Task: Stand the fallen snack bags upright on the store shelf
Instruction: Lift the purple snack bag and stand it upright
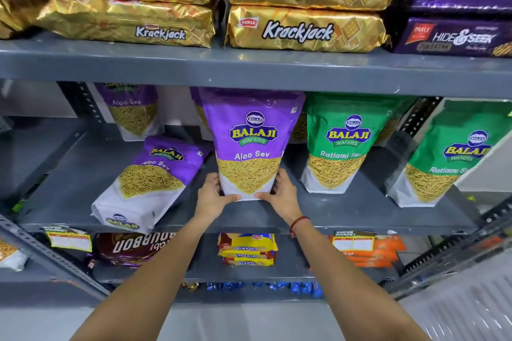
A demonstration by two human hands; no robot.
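Observation:
A purple Aloo Sev bag (250, 141) stands upright in the middle of the grey middle shelf (346, 210). My left hand (213, 195) grips its lower left corner and my right hand (281, 192) grips its lower right corner, thumbs across the white bottom edge. To its left a second purple Aloo Sev bag (151, 183) lies flat on its back, its base towards the shelf's front edge. Another purple bag (133, 111) stands at the back left. Two green Ratlami Sev bags (340, 141) (446, 158) stand upright on the right.
Gold Krackjack packs (302, 3) and purple Hide & Seek packs (457, 22) fill the shelf above, its front lip (249, 69) just over the bag tops. Below are Bourbon packs (133, 249), yellow Marie packs (248, 249) and orange packs (368, 250). Perforated metal uprights (424, 116) flank the shelf.

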